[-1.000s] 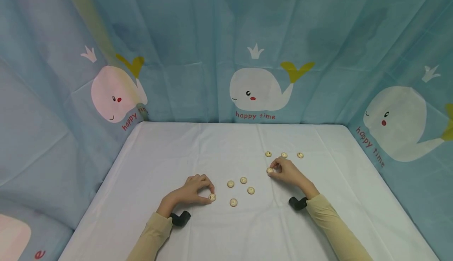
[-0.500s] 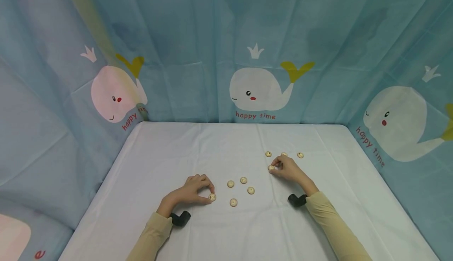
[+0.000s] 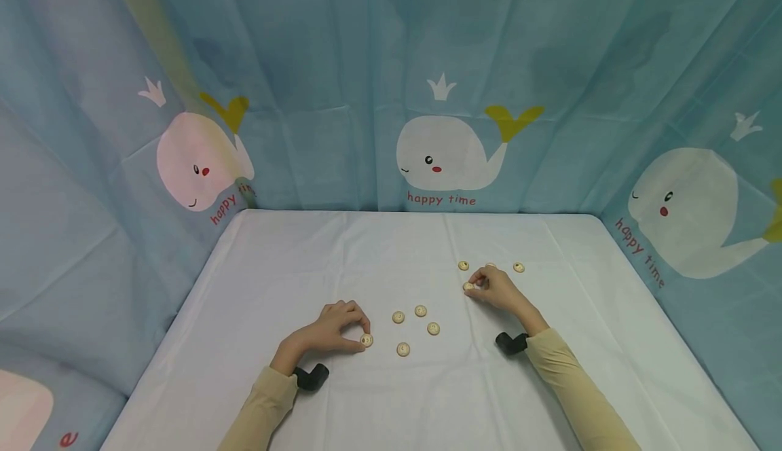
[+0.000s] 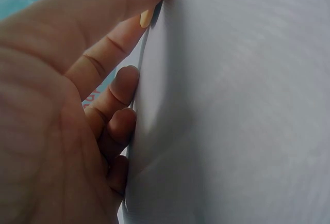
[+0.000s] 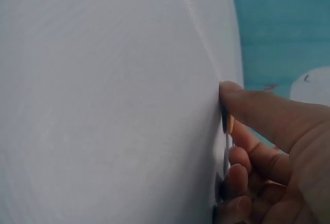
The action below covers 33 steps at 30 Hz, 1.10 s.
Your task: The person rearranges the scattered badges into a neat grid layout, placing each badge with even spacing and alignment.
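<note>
Small round wooden discs with dark marks on top lie about the table. My left hand (image 3: 334, 327) pinches a wooden disc (image 3: 366, 340) between thumb and index finger, down at the white cloth. In the left wrist view only a sliver of this disc (image 4: 146, 18) shows by the fingers. Farther right and back, my right hand (image 3: 497, 291) pinches another wooden disc (image 3: 468, 286) by its edges. The right wrist view shows that disc's edge (image 5: 230, 124) behind the thumb, at the cloth. Just beyond the right hand, a disc (image 3: 491, 265) is mostly hidden by its fingers.
Between the hands lie several loose discs, such as the front disc (image 3: 403, 349) and the right disc (image 3: 433, 329). A back row includes a left disc (image 3: 463, 265) and a right disc (image 3: 518, 267). A blue whale-print curtain (image 3: 305, 152) encloses the white-covered table (image 3: 293, 254).
My right hand has slid its disc a little away from me, toward the back row, and now covers more of the row's middle disc. My left hand has stayed put.
</note>
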Each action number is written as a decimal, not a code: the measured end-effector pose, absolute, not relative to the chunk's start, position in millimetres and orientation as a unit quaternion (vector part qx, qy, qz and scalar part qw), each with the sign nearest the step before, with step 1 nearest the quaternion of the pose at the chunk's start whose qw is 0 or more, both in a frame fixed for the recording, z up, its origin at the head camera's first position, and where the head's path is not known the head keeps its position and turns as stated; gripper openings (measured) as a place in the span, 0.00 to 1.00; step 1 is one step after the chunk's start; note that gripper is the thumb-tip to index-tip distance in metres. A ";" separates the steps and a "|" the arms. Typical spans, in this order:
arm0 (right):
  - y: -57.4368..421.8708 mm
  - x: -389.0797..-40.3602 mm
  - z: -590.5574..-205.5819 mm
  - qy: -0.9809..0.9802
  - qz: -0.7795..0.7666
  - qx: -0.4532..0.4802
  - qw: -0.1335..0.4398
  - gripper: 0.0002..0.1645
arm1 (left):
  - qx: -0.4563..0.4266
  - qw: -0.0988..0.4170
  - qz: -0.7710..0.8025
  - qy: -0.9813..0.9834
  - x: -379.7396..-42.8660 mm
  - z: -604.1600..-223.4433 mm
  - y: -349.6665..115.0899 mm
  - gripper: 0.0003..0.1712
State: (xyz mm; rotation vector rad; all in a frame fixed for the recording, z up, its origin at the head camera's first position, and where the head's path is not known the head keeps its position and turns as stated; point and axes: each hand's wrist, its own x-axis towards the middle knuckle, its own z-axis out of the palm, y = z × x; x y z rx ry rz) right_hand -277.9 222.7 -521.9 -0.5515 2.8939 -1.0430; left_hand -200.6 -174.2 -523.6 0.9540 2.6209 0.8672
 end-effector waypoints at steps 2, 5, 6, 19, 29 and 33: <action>221.9 -278.3 -522.1 0.926 -0.337 -0.171 0.009 0.14 | 0.325 0.109 0.296 0.892 -200.8 -523.6 -174.2 0.12; 221.2 -278.7 -522.9 0.927 -0.336 -0.164 0.011 0.14 | 0.327 0.107 0.293 0.892 -201.5 -524.9 -174.3 0.12; 221.1 -278.8 -523.4 0.928 -0.335 -0.163 0.011 0.14 | 0.328 0.107 0.292 0.892 -201.6 -525.3 -174.4 0.12; 220.7 -276.7 -524.8 0.929 -0.337 -0.153 0.000 0.18 | 0.327 0.103 0.289 0.894 -202.9 -527.4 -175.0 0.12; 214.4 -268.0 -523.4 0.924 -0.355 -0.137 -0.025 0.14 | 0.331 0.093 0.291 0.893 -204.4 -531.6 -175.9 0.12; 210.9 -263.0 -522.9 0.922 -0.358 -0.143 -0.034 0.12 | 0.331 0.093 0.296 0.891 -204.6 -531.3 -175.9 0.12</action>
